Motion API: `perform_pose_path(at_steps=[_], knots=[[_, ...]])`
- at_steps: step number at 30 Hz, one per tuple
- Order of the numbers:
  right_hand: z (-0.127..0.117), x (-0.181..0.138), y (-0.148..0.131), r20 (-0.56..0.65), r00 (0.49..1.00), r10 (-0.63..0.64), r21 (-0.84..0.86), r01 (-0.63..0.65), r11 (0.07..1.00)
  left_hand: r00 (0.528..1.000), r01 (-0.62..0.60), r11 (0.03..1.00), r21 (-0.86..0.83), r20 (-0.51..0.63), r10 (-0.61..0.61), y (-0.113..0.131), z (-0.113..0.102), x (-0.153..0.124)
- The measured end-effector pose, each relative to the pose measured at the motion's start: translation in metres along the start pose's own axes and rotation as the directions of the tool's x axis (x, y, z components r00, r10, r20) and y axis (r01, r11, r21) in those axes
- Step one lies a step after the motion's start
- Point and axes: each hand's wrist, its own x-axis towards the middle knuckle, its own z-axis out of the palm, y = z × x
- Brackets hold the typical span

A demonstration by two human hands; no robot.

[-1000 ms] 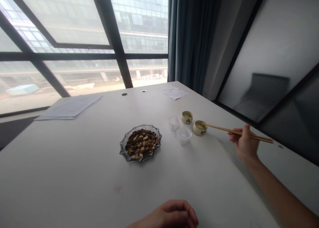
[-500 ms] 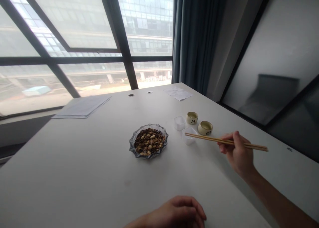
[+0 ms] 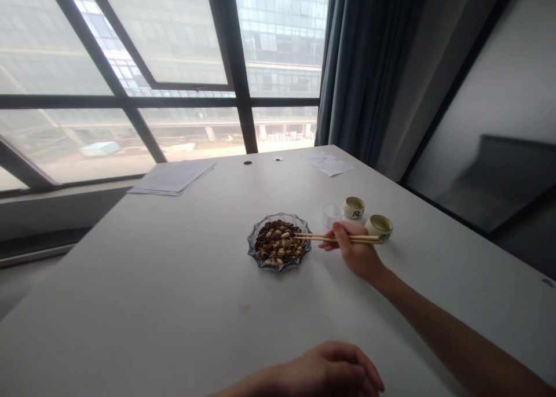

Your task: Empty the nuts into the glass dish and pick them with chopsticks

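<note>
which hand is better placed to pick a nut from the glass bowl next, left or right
Probably the right hand: it holds the chopsticks, their tips at the nuts in the glass bowl. The left hand is away from the bowl, with no tool visible in it.

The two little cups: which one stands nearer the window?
The left-hand cup, beside the clear plastic container; the other cup stands farther right and closer to us, partly behind the chopsticks.

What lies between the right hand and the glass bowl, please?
In the head view, the chopsticks held by the right hand span that gap, their tips at the nuts and seeds in the glass bowl.
</note>
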Motion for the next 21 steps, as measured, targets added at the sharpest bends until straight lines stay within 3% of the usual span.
perform_pose_path(at_steps=[10, 16, 21], knots=[[0.015, 0.01, 0.02, 0.012, 0.999, -0.051, -0.059, 0.051, 0.997, 1.0, 0.006, 0.998, 0.059, -0.012, -0.005, 0.002, 0.001, 0.001], [0.022, 0.007, 0.034, -0.162, 0.976, -0.148, -0.101, 0.133, 0.986, 0.999, 0.031, 0.998, 0.06, -0.02, -0.03, 0.003, 0.001, 0.001], [0.021, 0.005, 0.033, -0.286, 0.951, -0.117, 0.034, 0.133, 0.991, 1.0, 0.017, 0.998, 0.064, -0.012, -0.016, 0.003, 0.001, 0.0]])
